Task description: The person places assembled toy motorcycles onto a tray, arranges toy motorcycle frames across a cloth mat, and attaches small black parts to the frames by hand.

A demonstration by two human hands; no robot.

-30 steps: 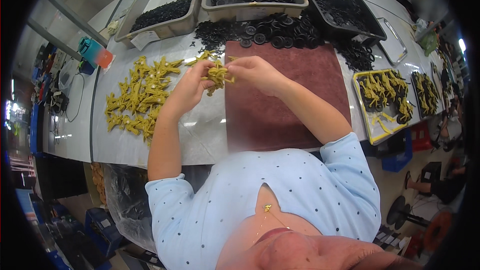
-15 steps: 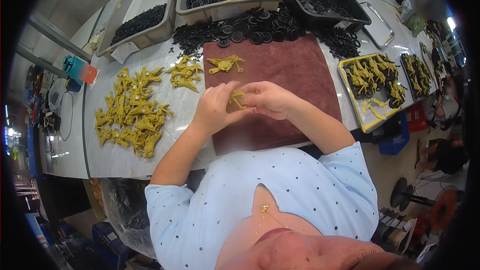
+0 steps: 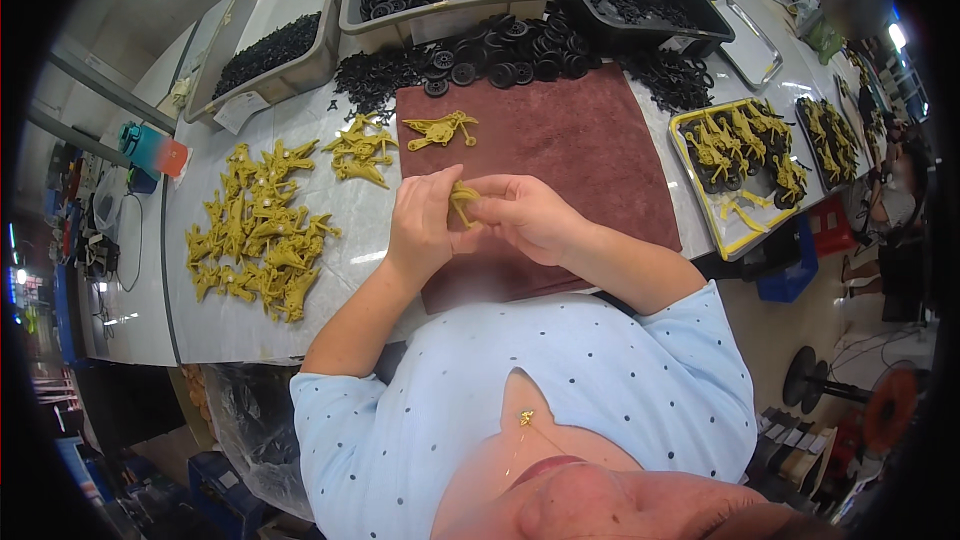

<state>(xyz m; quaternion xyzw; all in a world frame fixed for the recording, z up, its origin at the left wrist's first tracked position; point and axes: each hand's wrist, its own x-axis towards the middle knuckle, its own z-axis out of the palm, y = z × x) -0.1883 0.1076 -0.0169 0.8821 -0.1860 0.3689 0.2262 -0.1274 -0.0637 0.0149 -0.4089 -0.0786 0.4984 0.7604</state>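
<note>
Between my two hands, over the near left part of the maroon cloth (image 3: pixel 590 160), is a yellow plastic part (image 3: pixel 463 202), mostly covered by fingers. My left hand (image 3: pixel 424 218) is closed around its left side. From the right, the fingertips of my right hand (image 3: pixel 522 215) pinch it. Just beyond my hands another yellow plastic frame (image 3: pixel 440 129) lies on the cloth. A small group of yellow parts (image 3: pixel 360 152) sits left of the cloth, and a larger heap of them (image 3: pixel 262 230) spreads farther left on the table.
Loose black wheels (image 3: pixel 510 55) lie along the cloth's far edge. Behind them stand a grey bin of wheels (image 3: pixel 450 18), a grey bin of small black parts (image 3: pixel 205 90) and a black bin (image 3: pixel 640 25). A yellow-rimmed tray (image 3: pixel 735 245) holds yellow-and-black assemblies at right.
Both hands stay on the yellow part, which has turned a little between the fingers. The whole view has shifted slightly.
</note>
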